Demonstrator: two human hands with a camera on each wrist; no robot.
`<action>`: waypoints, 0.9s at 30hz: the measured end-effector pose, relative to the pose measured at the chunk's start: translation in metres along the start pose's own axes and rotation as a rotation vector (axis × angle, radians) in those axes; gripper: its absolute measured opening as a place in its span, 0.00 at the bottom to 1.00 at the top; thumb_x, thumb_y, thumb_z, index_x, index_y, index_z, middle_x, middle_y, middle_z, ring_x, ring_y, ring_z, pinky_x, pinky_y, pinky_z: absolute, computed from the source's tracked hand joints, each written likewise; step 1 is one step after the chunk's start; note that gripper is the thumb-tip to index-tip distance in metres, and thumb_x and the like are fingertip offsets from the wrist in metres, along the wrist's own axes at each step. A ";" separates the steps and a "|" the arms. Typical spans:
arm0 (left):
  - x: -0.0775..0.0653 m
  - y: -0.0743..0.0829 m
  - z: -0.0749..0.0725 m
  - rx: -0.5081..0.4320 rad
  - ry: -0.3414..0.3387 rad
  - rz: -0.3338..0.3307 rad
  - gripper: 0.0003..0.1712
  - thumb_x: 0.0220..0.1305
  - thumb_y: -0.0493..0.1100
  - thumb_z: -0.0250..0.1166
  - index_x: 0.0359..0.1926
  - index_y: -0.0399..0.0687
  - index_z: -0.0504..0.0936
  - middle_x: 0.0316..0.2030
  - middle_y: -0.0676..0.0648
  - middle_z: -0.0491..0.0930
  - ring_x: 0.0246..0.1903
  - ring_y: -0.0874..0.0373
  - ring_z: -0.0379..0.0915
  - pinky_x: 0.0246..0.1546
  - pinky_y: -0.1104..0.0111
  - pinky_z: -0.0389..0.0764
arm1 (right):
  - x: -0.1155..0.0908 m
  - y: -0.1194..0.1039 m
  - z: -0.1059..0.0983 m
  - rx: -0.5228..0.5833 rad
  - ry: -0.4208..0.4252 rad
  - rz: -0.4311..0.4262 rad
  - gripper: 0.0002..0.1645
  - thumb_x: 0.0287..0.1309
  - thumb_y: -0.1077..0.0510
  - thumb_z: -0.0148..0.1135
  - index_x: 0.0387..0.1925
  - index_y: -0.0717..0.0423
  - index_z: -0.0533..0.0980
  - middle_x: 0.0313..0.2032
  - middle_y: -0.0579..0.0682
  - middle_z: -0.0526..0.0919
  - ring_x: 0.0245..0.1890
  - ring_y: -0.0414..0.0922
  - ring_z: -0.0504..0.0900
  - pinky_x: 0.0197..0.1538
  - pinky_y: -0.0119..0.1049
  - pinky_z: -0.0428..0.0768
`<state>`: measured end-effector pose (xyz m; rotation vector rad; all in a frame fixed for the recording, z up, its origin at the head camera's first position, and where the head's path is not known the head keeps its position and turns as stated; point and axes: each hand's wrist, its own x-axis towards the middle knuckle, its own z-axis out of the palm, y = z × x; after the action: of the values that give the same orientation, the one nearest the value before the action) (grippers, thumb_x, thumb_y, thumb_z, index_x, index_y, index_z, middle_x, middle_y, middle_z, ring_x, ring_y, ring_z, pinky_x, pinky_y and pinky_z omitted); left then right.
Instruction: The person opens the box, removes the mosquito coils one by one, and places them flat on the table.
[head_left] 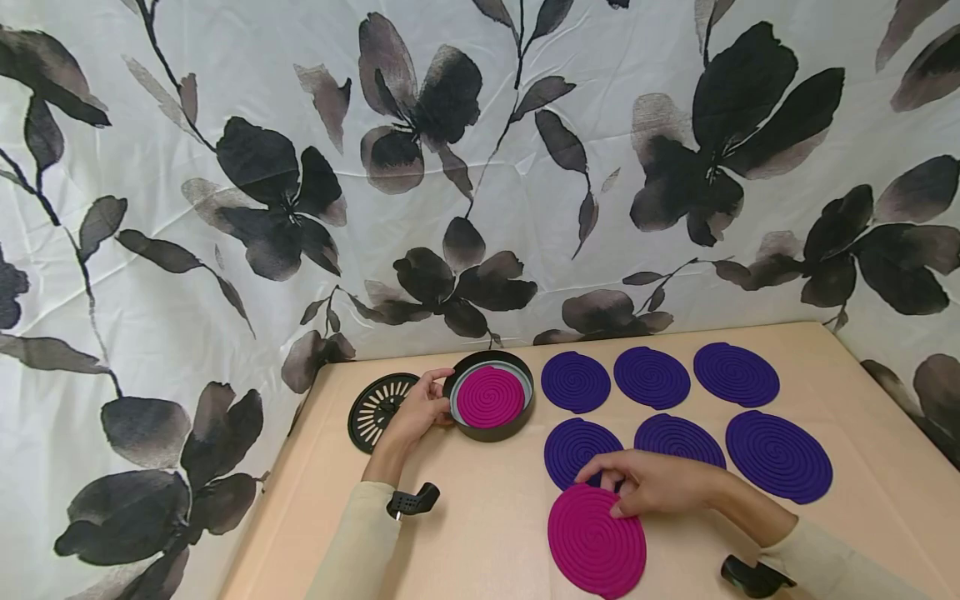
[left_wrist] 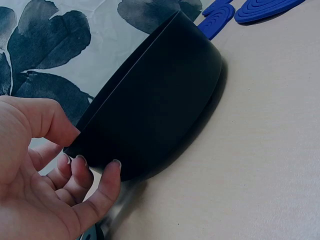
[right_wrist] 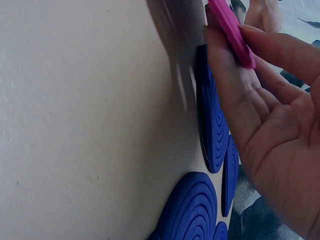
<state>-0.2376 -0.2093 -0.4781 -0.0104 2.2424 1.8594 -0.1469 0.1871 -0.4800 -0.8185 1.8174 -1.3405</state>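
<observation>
A round black coaster holder (head_left: 491, 432) with a grey inside stands near the table's back edge, a pink spiral coaster (head_left: 490, 397) lying in it. My left hand (head_left: 415, 414) pinches the holder's left side; in the left wrist view, the thumb is at the rim and fingertips press the outer wall. With thumb and fingers, my right hand (head_left: 663, 482) holds another pink spiral coaster (head_left: 596, 543) by its upper edge, its ridged face towards the head camera. Behind that hand lie purple-blue spiral coasters (head_left: 577, 446), partly covered by it.
A black slotted round disc (head_left: 369, 417) lies left of the holder, partly behind the left hand. Several purple-blue coasters (head_left: 652, 377) form two rows on the right of the beige table (head_left: 480, 517). A flower-printed cloth (head_left: 555, 208) hangs behind the table.
</observation>
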 end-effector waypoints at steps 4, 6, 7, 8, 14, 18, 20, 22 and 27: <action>0.004 -0.007 0.002 -0.008 0.034 0.009 0.38 0.59 0.21 0.57 0.71 0.37 0.65 0.37 0.46 0.61 0.29 0.54 0.70 0.33 0.58 0.86 | -0.001 0.005 -0.003 -0.009 -0.050 0.004 0.27 0.60 0.67 0.66 0.61 0.55 0.75 0.38 0.53 0.79 0.27 0.33 0.73 0.33 0.24 0.74; 0.004 -0.008 0.003 -0.006 0.049 0.013 0.37 0.59 0.21 0.58 0.71 0.39 0.67 0.36 0.47 0.61 0.28 0.55 0.70 0.32 0.60 0.85 | -0.001 0.008 -0.004 -0.020 -0.067 0.000 0.26 0.59 0.67 0.66 0.59 0.55 0.76 0.37 0.52 0.80 0.27 0.33 0.73 0.31 0.23 0.73; 0.004 -0.008 0.003 -0.004 0.055 0.015 0.37 0.59 0.21 0.58 0.70 0.40 0.68 0.36 0.47 0.61 0.28 0.55 0.71 0.31 0.61 0.85 | -0.001 0.008 -0.004 -0.022 -0.074 -0.002 0.25 0.59 0.66 0.67 0.59 0.55 0.77 0.37 0.51 0.80 0.27 0.32 0.73 0.31 0.23 0.73; 0.004 -0.008 0.004 -0.004 0.059 0.016 0.37 0.59 0.22 0.58 0.70 0.41 0.68 0.36 0.47 0.61 0.28 0.55 0.71 0.31 0.62 0.85 | -0.001 0.009 -0.005 -0.025 -0.080 -0.007 0.25 0.58 0.66 0.67 0.58 0.55 0.77 0.37 0.51 0.80 0.27 0.32 0.73 0.30 0.23 0.73; 0.005 -0.007 0.004 -0.010 0.056 0.007 0.37 0.59 0.21 0.58 0.71 0.40 0.67 0.36 0.48 0.62 0.29 0.55 0.71 0.32 0.59 0.86 | -0.002 0.012 -0.009 -0.023 -0.103 -0.026 0.23 0.57 0.67 0.67 0.55 0.57 0.78 0.36 0.50 0.81 0.27 0.32 0.75 0.31 0.22 0.75; 0.005 -0.004 0.003 -0.011 0.033 -0.010 0.39 0.60 0.21 0.57 0.73 0.38 0.64 0.36 0.47 0.62 0.30 0.54 0.71 0.36 0.54 0.86 | -0.002 0.011 -0.011 0.022 -0.116 -0.005 0.23 0.56 0.70 0.66 0.54 0.59 0.79 0.35 0.51 0.81 0.27 0.33 0.77 0.31 0.22 0.77; 0.004 0.000 0.003 -0.009 0.021 -0.016 0.39 0.60 0.21 0.57 0.73 0.36 0.63 0.36 0.46 0.62 0.30 0.53 0.71 0.38 0.51 0.86 | -0.002 0.011 -0.012 0.037 -0.117 0.001 0.23 0.56 0.71 0.66 0.54 0.60 0.78 0.35 0.52 0.82 0.27 0.34 0.78 0.30 0.23 0.79; 0.000 0.006 0.004 -0.008 0.010 -0.017 0.39 0.59 0.21 0.57 0.73 0.34 0.63 0.36 0.45 0.62 0.30 0.53 0.71 0.39 0.50 0.86 | -0.002 0.011 -0.013 0.049 -0.117 0.007 0.23 0.55 0.72 0.65 0.54 0.60 0.78 0.35 0.52 0.82 0.26 0.35 0.79 0.29 0.24 0.80; -0.008 0.019 0.007 -0.012 0.006 0.004 0.37 0.59 0.21 0.57 0.71 0.32 0.63 0.36 0.45 0.62 0.31 0.53 0.71 0.38 0.51 0.86 | -0.003 0.011 -0.015 0.031 -0.107 0.011 0.22 0.55 0.71 0.66 0.53 0.61 0.78 0.35 0.52 0.82 0.26 0.35 0.79 0.30 0.25 0.80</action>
<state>-0.2311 -0.1997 -0.4594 -0.0140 2.2368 1.8779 -0.1587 0.1994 -0.4868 -0.8466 1.7118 -1.2905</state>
